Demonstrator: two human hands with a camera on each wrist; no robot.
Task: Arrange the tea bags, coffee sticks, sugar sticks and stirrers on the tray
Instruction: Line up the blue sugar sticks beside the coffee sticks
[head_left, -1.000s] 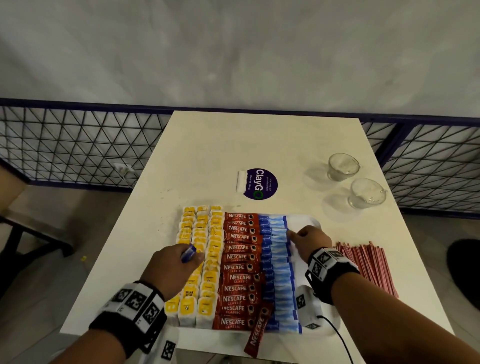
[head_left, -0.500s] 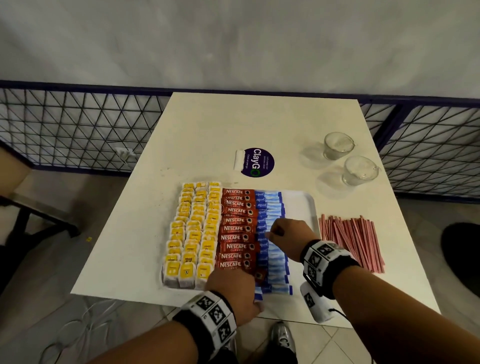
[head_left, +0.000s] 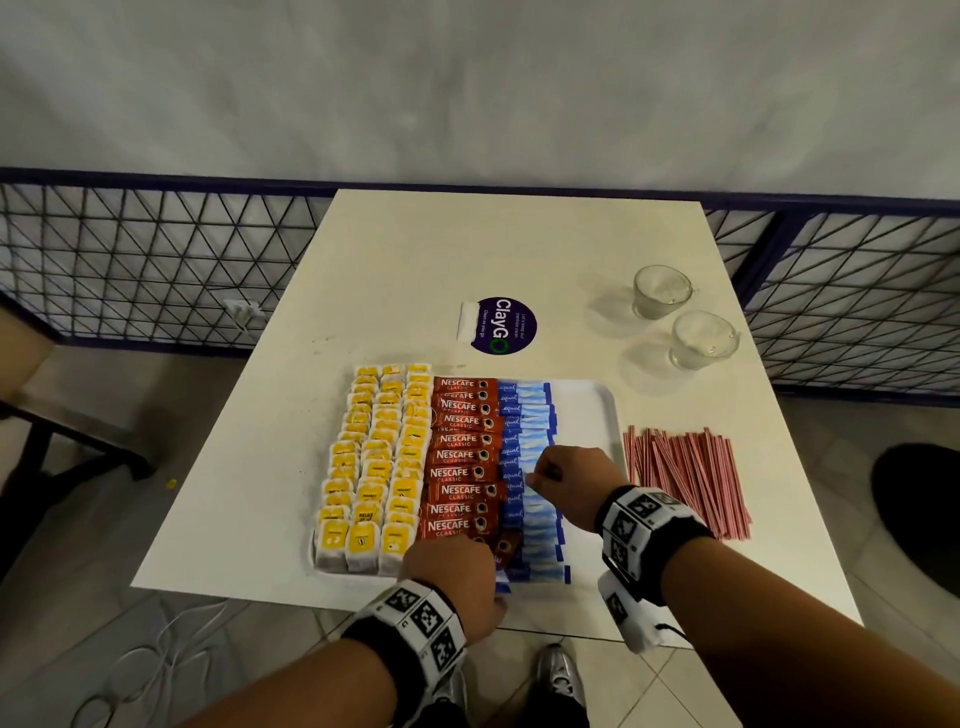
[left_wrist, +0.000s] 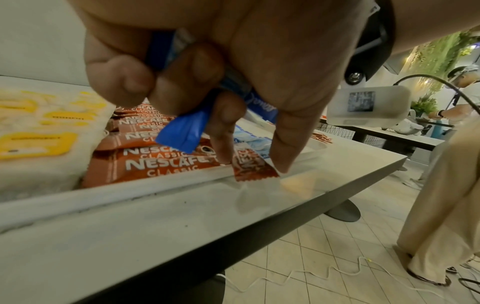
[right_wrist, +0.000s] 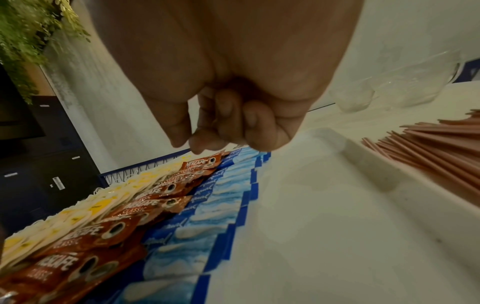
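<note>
A white tray (head_left: 587, 410) holds yellow tea bags (head_left: 379, 462) on the left, red coffee sticks (head_left: 462, 457) in the middle and blue sugar sticks (head_left: 535, 426) beside them. Red-striped stirrers (head_left: 685, 478) lie on the table right of the tray. My left hand (head_left: 452, 577) is at the tray's near rim, gripping a blue sugar stick (left_wrist: 182, 133) in its curled fingers. Its index and thumb tips touch a loose coffee stick (left_wrist: 253, 167) that overhangs the rim. My right hand (head_left: 540, 475) hovers over the sugar column with fingers curled; nothing shows in it.
Two glass cups (head_left: 662, 291) (head_left: 704, 340) stand at the back right. A purple round sticker (head_left: 504, 325) and a white packet (head_left: 470, 322) lie behind the tray. The tray's right strip is bare. The table's near edge (left_wrist: 285, 222) is just under my left hand.
My left hand has moved from the tea bags to the tray's near rim, at the loose coffee stick. My right hand has slid nearer along the sugar column.
</note>
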